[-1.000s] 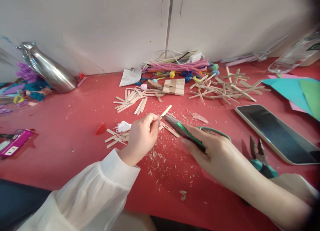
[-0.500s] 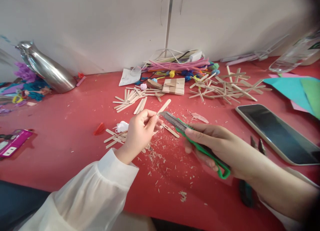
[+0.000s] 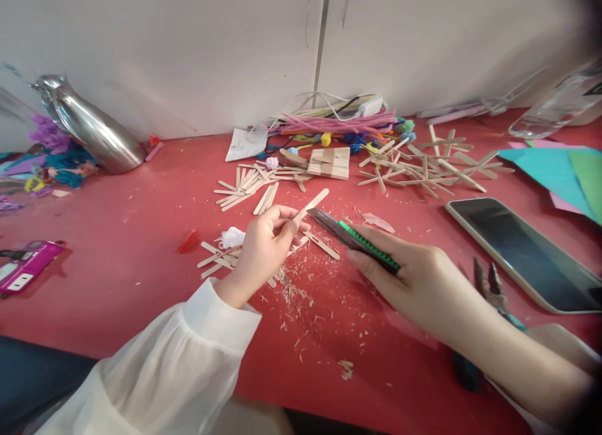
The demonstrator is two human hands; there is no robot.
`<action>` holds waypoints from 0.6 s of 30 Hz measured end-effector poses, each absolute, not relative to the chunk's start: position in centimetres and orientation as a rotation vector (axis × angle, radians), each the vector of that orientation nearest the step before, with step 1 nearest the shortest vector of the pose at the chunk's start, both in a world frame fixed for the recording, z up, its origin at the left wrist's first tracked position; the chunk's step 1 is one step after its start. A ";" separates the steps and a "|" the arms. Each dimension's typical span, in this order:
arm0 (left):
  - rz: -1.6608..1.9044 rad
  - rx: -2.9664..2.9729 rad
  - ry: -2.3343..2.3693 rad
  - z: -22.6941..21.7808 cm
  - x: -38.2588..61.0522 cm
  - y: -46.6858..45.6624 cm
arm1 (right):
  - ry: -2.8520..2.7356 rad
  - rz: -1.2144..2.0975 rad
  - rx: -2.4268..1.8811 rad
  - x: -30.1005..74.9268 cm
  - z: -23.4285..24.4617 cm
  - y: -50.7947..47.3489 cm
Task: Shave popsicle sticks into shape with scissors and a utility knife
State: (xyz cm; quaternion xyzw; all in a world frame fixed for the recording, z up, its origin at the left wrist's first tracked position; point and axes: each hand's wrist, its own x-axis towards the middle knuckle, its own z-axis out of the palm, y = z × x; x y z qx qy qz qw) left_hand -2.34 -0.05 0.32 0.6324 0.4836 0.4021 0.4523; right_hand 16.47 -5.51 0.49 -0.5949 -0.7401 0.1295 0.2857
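Between the thumb and fingers of my left hand point(image 3: 275, 234) is a wooden craft stick point(image 3: 316, 200), its rounded end pointing up and to the right. My right hand point(image 3: 399, 266) is wrapped round a green and black utility knife point(image 3: 360, 239) with the blade out. The blade's tip lies at the stick, close to my left fingertips. Below the hands, wood shavings point(image 3: 296, 294) are scattered on the red table point(image 3: 160, 247). A craft stick with a slot cut in it point(image 3: 322, 244) lies under the blade, and crossed sticks point(image 3: 219, 257) lie beside my left wrist.
Loose sticks point(image 3: 244, 187), a bundled stack of sticks point(image 3: 329, 163) and glued stick pieces point(image 3: 433, 165) lie farther back. A phone point(image 3: 522, 253) and pliers point(image 3: 491, 288) are on the right. A metal jug point(image 3: 94, 128) stands back left; a pink power strip point(image 3: 35, 266) lies left.
My right hand has rolled over, so the knife's handle now shows its ridged green side and its lower end is covered. My left hand still holds the stick in nearly the same place.
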 end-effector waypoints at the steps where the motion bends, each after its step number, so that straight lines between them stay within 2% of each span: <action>1: 0.996 1.559 1.187 0.3 -2.4 -0.1 | -1.990 0.318 -1.587 16.5 0.5 -5.5; 7: 1.022 1.574 1.161 -0.2 -2.5 0.0 | -2.032 0.063 -1.528 16.3 0.4 -5.7; 10: 1.037 1.622 1.166 -0.4 -2.5 -0.1 | -2.066 0.053 -1.528 16.1 0.5 -6.0; 13: 1.069 1.714 1.189 -0.6 -2.4 -0.4 | -2.038 0.278 -1.581 15.9 0.9 -6.2; 18: 1.128 1.841 1.210 -0.7 -2.1 -0.9 | -1.807 0.951 -1.602 15.7 1.6 -6.2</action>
